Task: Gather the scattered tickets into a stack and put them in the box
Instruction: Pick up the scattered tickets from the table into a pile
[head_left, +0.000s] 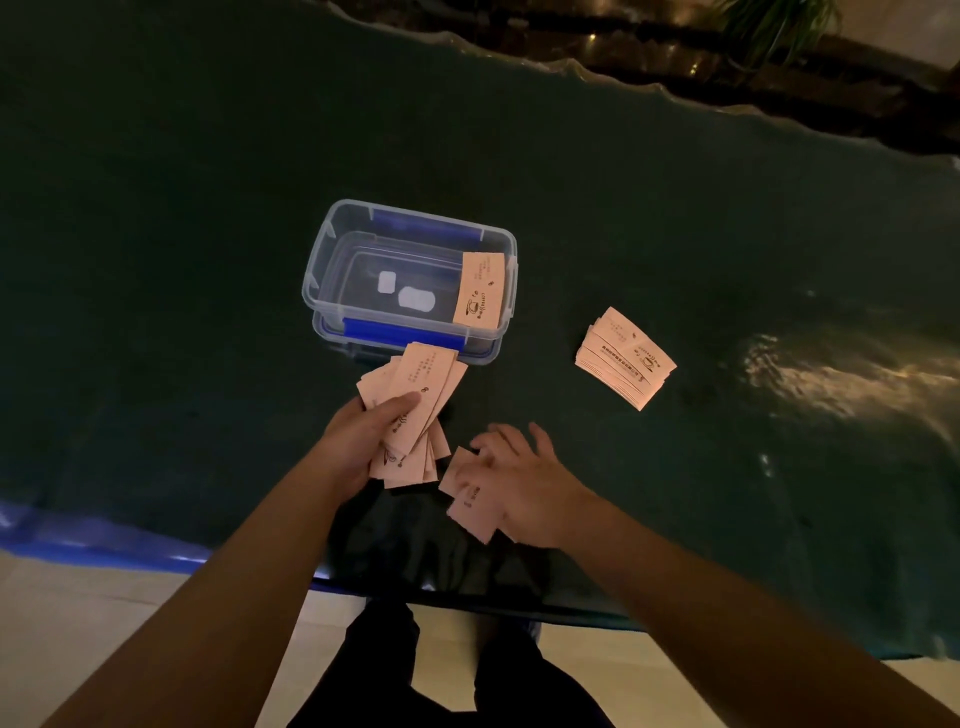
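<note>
Mid-gather — left hand (363, 441) clamps fanned tickets (415, 410); right hand (519, 483), splayed, presses loose ones (470, 506). Next — merge, square up.

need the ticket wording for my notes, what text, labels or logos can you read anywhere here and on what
Ticket in the box: cup logo and print, too blurred to read.
Fan of tickets in the left hand: print too small to read.
Stack on the table: print blurred, unreadable.
Tickets under the right hand: unreadable.
White labels on the box floor: look blank.
</note>
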